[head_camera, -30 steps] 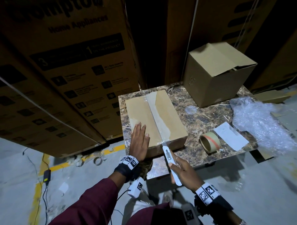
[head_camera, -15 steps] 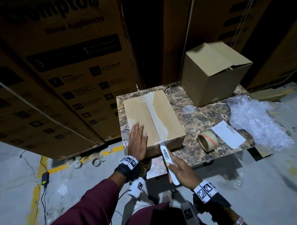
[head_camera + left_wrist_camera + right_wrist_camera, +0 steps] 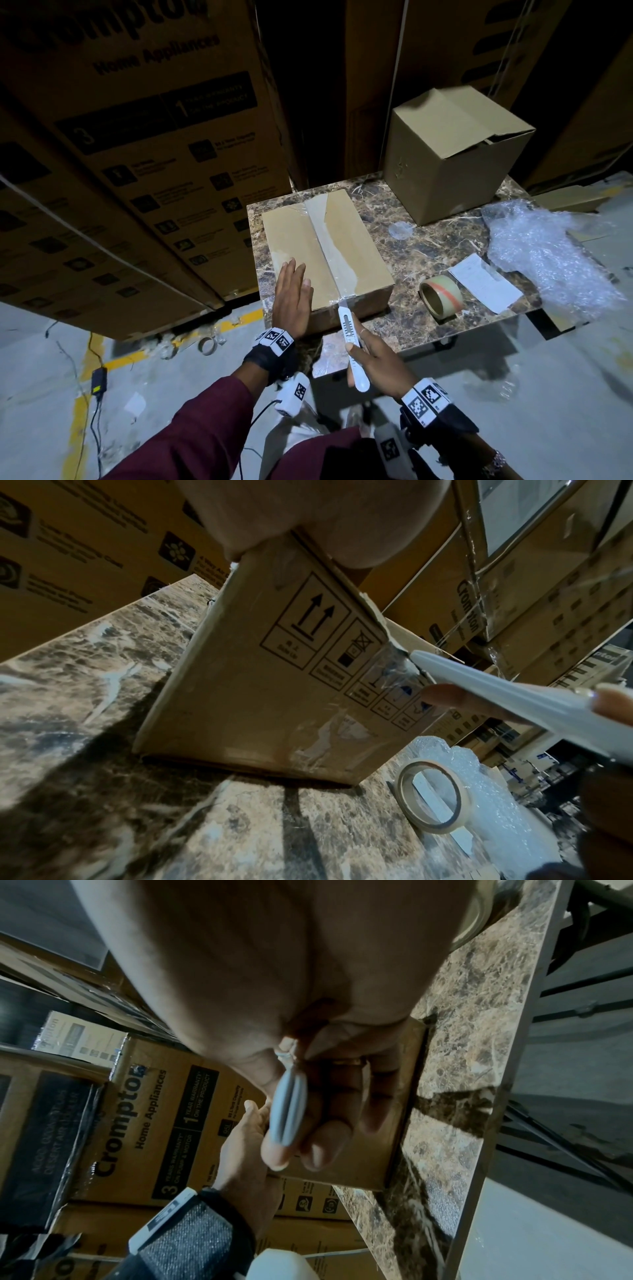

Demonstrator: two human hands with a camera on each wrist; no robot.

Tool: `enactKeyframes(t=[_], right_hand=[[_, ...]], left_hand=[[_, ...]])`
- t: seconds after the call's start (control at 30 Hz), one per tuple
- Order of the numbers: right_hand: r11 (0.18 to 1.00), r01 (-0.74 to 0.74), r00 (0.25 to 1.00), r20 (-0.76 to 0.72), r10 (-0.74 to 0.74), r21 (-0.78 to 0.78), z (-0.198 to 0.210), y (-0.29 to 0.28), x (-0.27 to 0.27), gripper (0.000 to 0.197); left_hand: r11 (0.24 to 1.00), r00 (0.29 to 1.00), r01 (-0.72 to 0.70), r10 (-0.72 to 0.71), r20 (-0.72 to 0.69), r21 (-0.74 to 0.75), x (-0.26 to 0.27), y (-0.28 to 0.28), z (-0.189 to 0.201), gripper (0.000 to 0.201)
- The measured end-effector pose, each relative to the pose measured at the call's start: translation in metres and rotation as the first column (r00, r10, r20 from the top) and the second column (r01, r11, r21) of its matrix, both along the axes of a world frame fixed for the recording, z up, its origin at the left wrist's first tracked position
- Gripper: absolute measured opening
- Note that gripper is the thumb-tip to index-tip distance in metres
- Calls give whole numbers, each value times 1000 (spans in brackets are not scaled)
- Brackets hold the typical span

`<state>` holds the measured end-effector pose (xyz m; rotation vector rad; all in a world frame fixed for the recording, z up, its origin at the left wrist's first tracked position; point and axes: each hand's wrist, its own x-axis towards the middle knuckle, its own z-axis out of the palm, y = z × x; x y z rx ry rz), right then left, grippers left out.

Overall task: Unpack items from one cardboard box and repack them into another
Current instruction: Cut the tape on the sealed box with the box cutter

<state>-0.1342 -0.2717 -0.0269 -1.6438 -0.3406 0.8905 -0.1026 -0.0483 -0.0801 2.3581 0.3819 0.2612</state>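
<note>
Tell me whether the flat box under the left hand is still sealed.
Sealed. The flat box has tape intact along its top seam; the cutter tip only meets the near edge.

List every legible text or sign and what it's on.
"Crompton Home Appliances", "3 YEARS WARRANTY", "1 YEAR WARRANTY ON THE PRODUCT": big carton.
"Home Appliances": same carton.
Up-arrows sign, captions blurred: taped box.
Paper slip: unreadable.

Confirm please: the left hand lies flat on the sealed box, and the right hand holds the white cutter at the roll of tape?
Not quite. The right hand holds the white cutter at the taped near edge of the sealed box, as the head view shows. The roll of tape stands apart.
</note>
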Motion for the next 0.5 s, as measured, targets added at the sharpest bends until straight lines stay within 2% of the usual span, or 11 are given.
enactKeyframes(t=[0.23,0.5], right_hand=[[998,-49,999,6,49,-26,-3,5,1,64],[998,-41,998,38,43,-44,-5,5,-3,67]], left_hand=[[1000,1000,4,-4,-11,7,0,1,1,75],[1000,1000,12,-12,-9,0,-2,1,1,77]])
